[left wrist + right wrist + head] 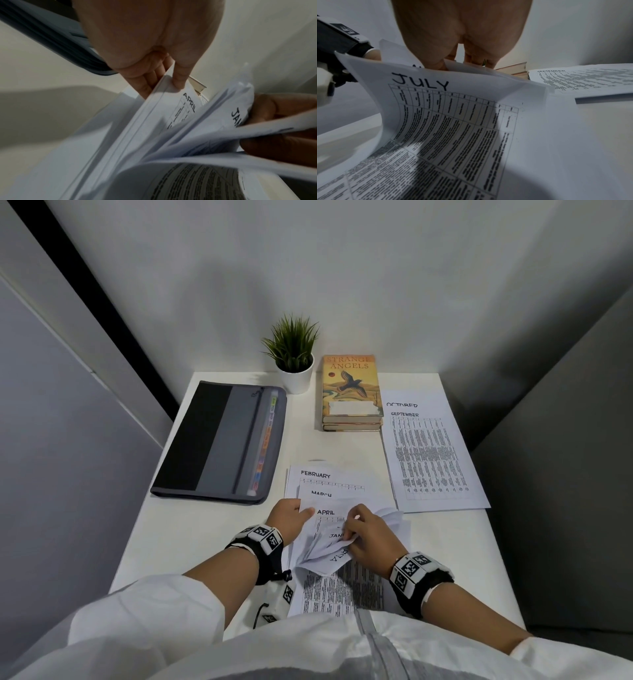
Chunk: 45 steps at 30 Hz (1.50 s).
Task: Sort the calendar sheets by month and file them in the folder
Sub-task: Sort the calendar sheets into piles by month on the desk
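Note:
A loose stack of calendar sheets (329,546) lies at the desk's near middle. My left hand (291,517) pinches the top left edge of the April sheet (327,512) (189,102), thumb on top. My right hand (363,537) grips several bent sheets, lifted and fanned, among them a January sheet (237,117) and a July sheet (453,108). February (317,475) and March (321,493) sheets lie flat just beyond. A second pile with September (428,460) (583,79) over October lies at the right. The grey and black folder (222,443), with coloured tabs, lies shut at the left.
A potted plant (294,361) stands at the back of the white desk (205,535). Two stacked books (351,392) lie beside it, just left of the September pile. Grey walls close in the desk on both sides.

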{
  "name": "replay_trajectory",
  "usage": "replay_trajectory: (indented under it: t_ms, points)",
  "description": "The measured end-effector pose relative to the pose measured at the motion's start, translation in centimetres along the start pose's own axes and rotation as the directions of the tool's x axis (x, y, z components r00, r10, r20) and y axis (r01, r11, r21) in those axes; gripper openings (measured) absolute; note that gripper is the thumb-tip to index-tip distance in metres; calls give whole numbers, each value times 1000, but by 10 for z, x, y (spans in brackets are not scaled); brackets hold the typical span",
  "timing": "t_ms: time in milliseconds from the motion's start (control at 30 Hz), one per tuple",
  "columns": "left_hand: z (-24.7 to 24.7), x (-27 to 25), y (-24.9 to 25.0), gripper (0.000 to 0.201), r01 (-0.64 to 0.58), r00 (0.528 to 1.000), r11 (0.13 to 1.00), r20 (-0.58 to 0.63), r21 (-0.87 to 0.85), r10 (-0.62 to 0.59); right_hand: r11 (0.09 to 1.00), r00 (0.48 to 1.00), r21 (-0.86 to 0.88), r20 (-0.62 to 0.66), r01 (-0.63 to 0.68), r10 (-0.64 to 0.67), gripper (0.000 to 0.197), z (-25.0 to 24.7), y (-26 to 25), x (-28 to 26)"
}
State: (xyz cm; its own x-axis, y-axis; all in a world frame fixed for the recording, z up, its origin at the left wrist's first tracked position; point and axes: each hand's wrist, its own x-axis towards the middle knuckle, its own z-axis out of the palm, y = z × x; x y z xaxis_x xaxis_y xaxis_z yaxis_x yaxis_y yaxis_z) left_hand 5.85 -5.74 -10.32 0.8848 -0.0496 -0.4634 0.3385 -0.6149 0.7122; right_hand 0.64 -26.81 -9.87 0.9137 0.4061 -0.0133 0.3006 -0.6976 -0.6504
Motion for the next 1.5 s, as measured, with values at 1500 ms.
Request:
replay_trajectory:
  t_ms: [1500]
  points:
    - [10,-32,33,19,-120,988,946,59,-302,144,993,976,-119,216,10,16,24,-18,-9,22]
